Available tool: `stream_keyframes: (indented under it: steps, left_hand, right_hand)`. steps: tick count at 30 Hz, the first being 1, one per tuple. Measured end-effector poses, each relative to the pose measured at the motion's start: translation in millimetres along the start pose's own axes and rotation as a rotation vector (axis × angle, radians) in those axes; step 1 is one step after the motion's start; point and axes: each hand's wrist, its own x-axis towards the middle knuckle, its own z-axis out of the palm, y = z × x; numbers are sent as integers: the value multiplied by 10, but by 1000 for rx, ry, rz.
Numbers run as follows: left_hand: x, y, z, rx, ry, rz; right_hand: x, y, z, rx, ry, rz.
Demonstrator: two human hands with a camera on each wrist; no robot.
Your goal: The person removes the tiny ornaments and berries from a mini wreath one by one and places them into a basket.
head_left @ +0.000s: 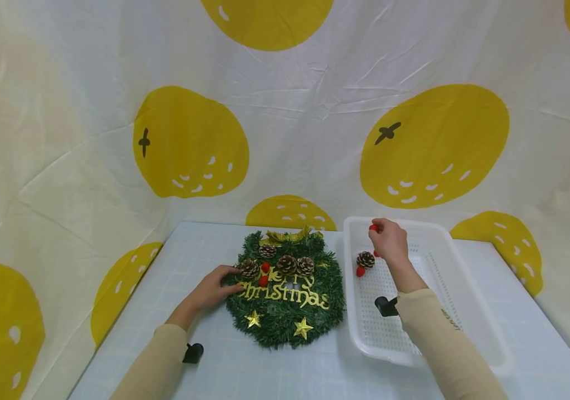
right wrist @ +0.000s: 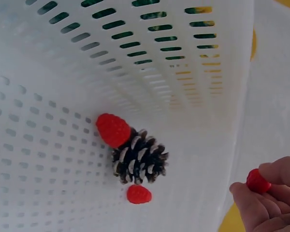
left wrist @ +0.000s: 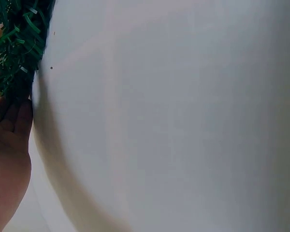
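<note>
A green Christmas wreath (head_left: 333, 284) lies on the table with gold "Merry Christmas" lettering (head_left: 290, 294), gold stars, several pine cones (head_left: 286, 265) and red raspberries (head_left: 263, 281) on it. My left hand (head_left: 211, 289) holds the wreath's left edge, fingers and thumb about the greenery; part of that hand is cut off in the left wrist view. My right hand (head_left: 390, 240), raised over the far left part of a white plastic basket (head_left: 480, 311), pinches a red artificial raspberry (right wrist: 257, 181) between thumb and fingers. Inside the basket, a white-tipped pine cone (right wrist: 140, 157) sits between two more raspberries (right wrist: 113, 130).
The basket stands right of the wreath, its slotted wall (right wrist: 130, 46) close to the greenery. A pale blue cloth (head_left: 205, 366) covers the table. Behind hangs a white curtain (head_left: 305, 139) with big yellow fruit prints. A black wrist mount (head_left: 386, 306) sits on each sleeve.
</note>
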Motion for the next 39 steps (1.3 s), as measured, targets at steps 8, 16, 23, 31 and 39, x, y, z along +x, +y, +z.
stream_keyframes:
  steps: [8,16,23,31,39]
  left_hand:
    - [7,-7,-9,0,-3,-3]
    - [13,-2,-15,4,-1,-6]
    - [3,5,-14,-6,-4,-2]
    - [2,20,-19,-5,-5,-1]
    - [0,4,-12,-3,-3,-19]
  right_hand:
    - [16,170,59,-49,-96,67]
    - [17,250,110,-64,-178,110]
    - [20,307,137,-48,-183,121]
    - [5,379,158,-12,-229,175]
    - [-5,416,161,-11,-227,166]
